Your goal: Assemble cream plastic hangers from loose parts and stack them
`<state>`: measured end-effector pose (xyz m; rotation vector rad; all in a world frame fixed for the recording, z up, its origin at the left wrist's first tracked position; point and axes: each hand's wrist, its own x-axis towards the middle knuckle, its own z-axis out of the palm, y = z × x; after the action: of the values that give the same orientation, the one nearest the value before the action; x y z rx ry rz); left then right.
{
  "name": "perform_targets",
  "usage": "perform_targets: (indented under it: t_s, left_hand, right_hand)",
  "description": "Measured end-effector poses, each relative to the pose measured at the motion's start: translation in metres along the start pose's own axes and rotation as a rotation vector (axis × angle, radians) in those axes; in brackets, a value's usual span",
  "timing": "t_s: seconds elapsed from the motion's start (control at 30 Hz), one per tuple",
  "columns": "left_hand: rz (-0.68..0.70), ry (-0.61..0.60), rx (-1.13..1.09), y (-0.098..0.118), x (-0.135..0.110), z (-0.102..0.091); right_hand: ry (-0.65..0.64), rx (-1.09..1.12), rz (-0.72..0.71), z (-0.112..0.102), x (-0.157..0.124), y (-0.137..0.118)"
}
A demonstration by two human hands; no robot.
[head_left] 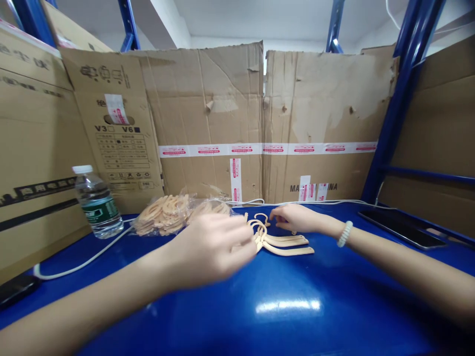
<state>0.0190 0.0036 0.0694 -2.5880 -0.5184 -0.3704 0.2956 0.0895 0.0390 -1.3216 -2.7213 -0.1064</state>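
Several small beige clothes hangers (285,245) lie overlapped on the blue tabletop, hooks to the left and arms to the right. My left hand (218,244) is over their left side, blurred by motion; its fingers point right, and whatever is under them is hidden. Behind the pile, my right hand (297,217) has its fingers bent down and closed around another beige hanger (265,221). This one's hook shows left of the fingertips, and a small end pokes out below the hand. Clear plastic bags of more hangers (165,213) sit behind my left hand.
A water bottle (98,202) stands at the left, near a white cable (81,264) and a black device (18,289). A dark phone (403,228) lies at the right. Cardboard panels (211,113) wall the back, with blue metal posts (393,104) around.
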Motion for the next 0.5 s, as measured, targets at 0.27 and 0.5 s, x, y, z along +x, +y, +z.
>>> perform_targets:
  t_s: [0.27,0.5]
  left_hand:
    - [-0.023,-0.262,-0.039,-0.048,0.045,0.068]
    - [-0.045,-0.267,-0.142,-0.052,0.049,0.091]
  right_hand:
    - [-0.099,0.093,-0.074,0.012,0.034,0.015]
    - [-0.085,0.208,-0.109,0.024,0.038,0.013]
